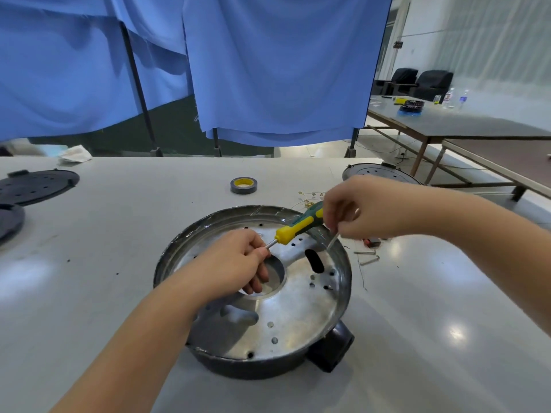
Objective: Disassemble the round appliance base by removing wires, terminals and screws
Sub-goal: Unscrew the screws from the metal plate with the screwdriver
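At the left edge of the grey table [119, 234] lay a dark perforated disc [35, 186], and further along, near the far side, a roll of tape [243, 185]. The round appliance base [286, 308] sat at the middle of the table (silvery plate uppermost), and over it the left hand [238, 263] pinched the metal shaft of a yellow-green screwdriver [299, 226]. The right hand [366, 207] curled around its handle end while also pinching a thin wire [332, 242], with loose screws [368, 256] just right of the base.

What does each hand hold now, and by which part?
The left hand grips the screwdriver by its metal shaft, near the tip. The right hand pinches a thin metal pin by its upper end, beside the screwdriver's handle.
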{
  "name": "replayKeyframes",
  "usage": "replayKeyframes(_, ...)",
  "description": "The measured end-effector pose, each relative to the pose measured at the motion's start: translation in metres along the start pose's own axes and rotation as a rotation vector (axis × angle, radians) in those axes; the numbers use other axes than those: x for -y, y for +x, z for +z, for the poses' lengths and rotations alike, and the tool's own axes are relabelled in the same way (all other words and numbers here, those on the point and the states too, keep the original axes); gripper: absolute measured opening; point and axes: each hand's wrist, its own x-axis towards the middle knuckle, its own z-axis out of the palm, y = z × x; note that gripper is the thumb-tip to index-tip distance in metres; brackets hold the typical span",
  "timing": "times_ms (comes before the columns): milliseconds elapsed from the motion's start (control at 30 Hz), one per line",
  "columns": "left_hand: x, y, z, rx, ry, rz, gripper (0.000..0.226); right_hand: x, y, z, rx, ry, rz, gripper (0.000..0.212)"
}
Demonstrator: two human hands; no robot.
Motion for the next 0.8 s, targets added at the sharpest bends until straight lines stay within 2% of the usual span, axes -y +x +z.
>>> replayKeyframes(100,0.000,0.000,0.000,-0.008,-0.021,-0.003,0.017,-0.025,-0.017,-0.004,-0.200,0.275,0.017,0.023)
replayKeyframes(167,0.001,0.001,0.001,-0.013,-0.024,-0.004,0.017,-0.045,-0.028,0.005,-0.307,0.351,0.064,0.022)
replayKeyframes(233,0.001,0.001,0.000,-0.023,-0.025,-0.003,0.017,-0.061,-0.035,0.023,-0.334,0.382,0.140,0.021)
replayKeyframes(433,0.003,0.005,-0.001,-0.052,-0.026,-0.014,0.018,-0.086,-0.026,0.072,-0.355,0.293,0.267,0.024)
replayKeyframes(700,0.000,0.003,-0.001,-0.065,-0.069,0.008,0.017,-0.093,-0.014,0.087,-0.376,0.026,0.254,0.015)
replayKeyframes(800,-0.006,-0.001,-0.001,-0.068,-0.089,0.060,0.016,-0.082,-0.018,0.081,-0.558,0.286,0.210,0.016)
